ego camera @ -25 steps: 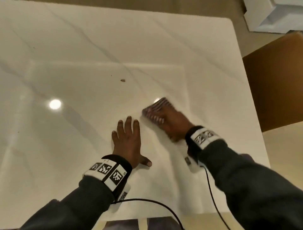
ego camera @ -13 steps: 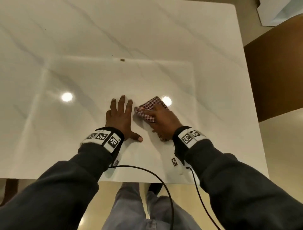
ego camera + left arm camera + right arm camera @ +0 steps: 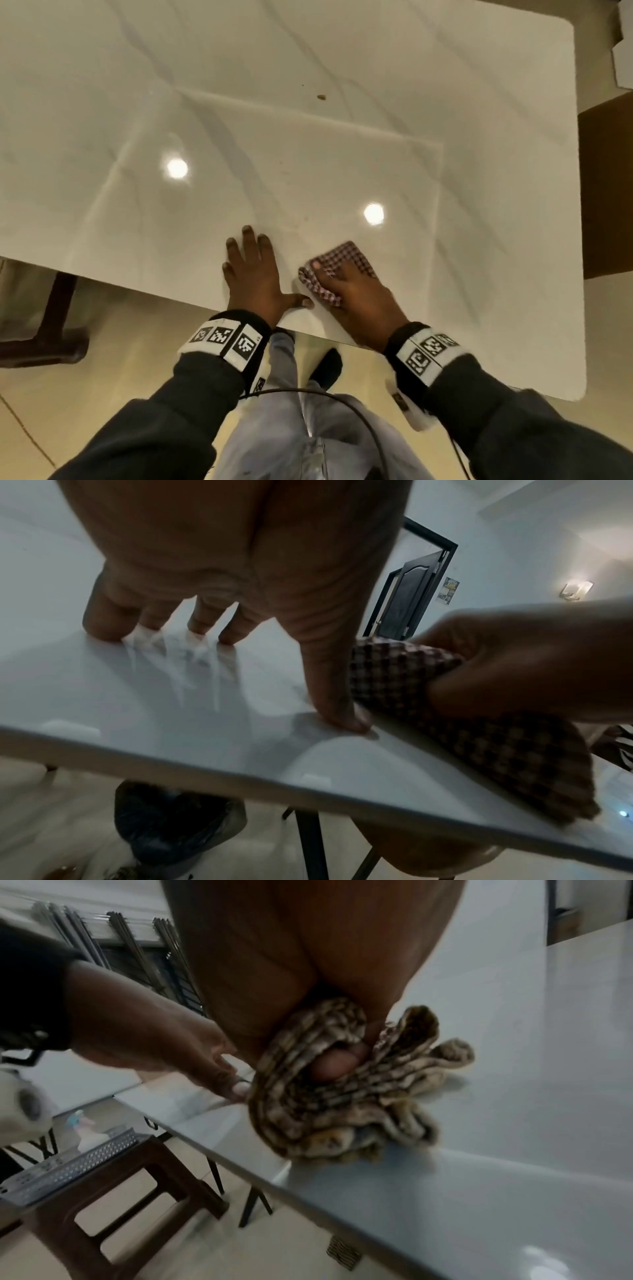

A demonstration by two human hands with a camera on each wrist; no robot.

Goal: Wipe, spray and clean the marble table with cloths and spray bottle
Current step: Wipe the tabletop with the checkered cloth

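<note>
My right hand (image 3: 352, 291) grips a bunched red-and-white checked cloth (image 3: 337, 263) and presses it on the white marble table (image 3: 308, 154) close to the near edge. In the right wrist view the cloth (image 3: 346, 1096) is crumpled under the palm with a fingertip curled into it. Flat on the marble just left of the cloth lies my left hand (image 3: 251, 270), fingers straight, its thumb almost touching the cloth (image 3: 445, 710). A spray bottle (image 3: 84, 1133) stands in a perforated metal tray (image 3: 68, 1167) on a brown stool to the left of the table.
A small brown crumb (image 3: 321, 97) lies on the far part of the marble. A brown chair (image 3: 606, 192) stands at the table's right side, a dark stool leg (image 3: 51, 308) at the left. A black bag (image 3: 171, 821) sits on the floor under the table.
Both hands have drawn back toward the near edge of the table, the right one dragging the cloth with it. The head camera has swung so the table edge and my legs show.
</note>
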